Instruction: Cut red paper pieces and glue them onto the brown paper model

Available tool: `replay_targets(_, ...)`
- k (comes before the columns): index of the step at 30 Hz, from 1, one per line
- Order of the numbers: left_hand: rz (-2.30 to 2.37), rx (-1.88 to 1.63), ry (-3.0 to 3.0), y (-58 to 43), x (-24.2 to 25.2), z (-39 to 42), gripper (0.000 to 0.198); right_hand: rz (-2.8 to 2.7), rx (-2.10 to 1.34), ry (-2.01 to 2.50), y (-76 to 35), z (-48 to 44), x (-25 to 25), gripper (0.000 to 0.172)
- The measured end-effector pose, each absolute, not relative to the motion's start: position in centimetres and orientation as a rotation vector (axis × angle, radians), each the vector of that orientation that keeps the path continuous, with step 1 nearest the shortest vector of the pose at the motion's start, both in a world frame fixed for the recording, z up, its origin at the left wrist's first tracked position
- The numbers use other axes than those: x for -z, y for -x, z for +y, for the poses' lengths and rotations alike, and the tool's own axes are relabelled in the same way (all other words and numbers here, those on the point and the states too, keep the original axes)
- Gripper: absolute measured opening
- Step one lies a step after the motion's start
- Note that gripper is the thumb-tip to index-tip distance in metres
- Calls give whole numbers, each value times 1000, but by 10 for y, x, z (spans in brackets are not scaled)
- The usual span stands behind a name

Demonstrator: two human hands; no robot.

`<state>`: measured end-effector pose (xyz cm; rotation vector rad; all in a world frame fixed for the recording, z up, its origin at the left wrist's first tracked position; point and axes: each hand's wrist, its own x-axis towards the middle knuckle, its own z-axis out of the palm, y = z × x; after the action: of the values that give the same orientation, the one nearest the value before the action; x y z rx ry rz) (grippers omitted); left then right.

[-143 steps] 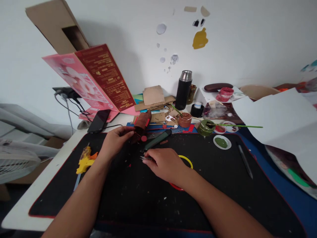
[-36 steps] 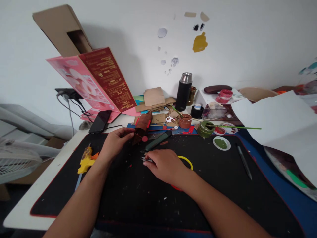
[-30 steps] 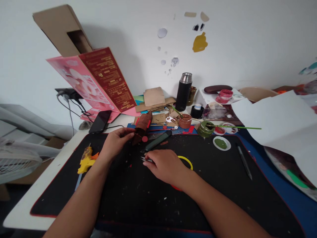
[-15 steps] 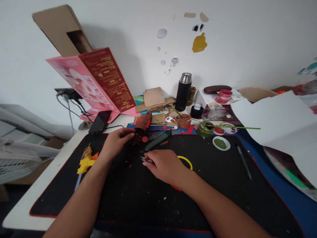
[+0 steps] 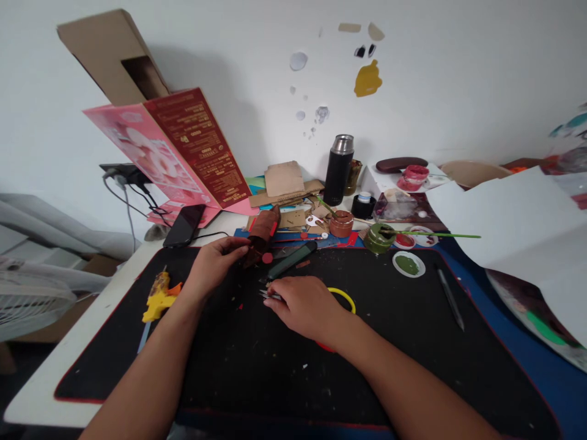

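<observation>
My left hand (image 5: 213,266) is closed, thumb and fingers pinched at the near end of a reddish-brown, rounded model piece (image 5: 265,225) with bright red strips on its sides. A small red disc (image 5: 266,258) shows at that end. My right hand (image 5: 305,305) pinches a slim metal tool with two pointed tips, seemingly tweezers (image 5: 265,294); most of it is hidden in the fingers. The tips point left, below the model piece and apart from it. Just beyond them lies a dark green cutter-like tool (image 5: 291,261). A yellow curved band (image 5: 346,297) is partly covered by my right hand.
A yellow glue gun (image 5: 158,299) lies left on the black mat (image 5: 238,379). Behind stand a black thermos (image 5: 338,171), a brown paint jar (image 5: 342,224) and a green paint jar (image 5: 378,238). A phone (image 5: 184,225) lies back left; a dark pen (image 5: 450,299) lies right.
Both hands keep almost the same place and grip. The whole view has shifted very slightly left.
</observation>
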<state>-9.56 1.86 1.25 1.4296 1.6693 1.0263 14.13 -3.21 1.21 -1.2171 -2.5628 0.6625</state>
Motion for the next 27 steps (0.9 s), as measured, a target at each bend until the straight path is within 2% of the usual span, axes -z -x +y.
replay_targets(8,1657,-1052,-1382,94,-12,18,52,-2566,-663,1202,-142,-32,-11,20)
replay_targets(22,1573,-1108,-1317,92,-9,18,45,-2617,-617,1205,-140,-33,-14,23)
replay_targets(27,1590,-1139,-1273,94,-6,20,51,-2635,-615,1200,-141,-33,-16,23)
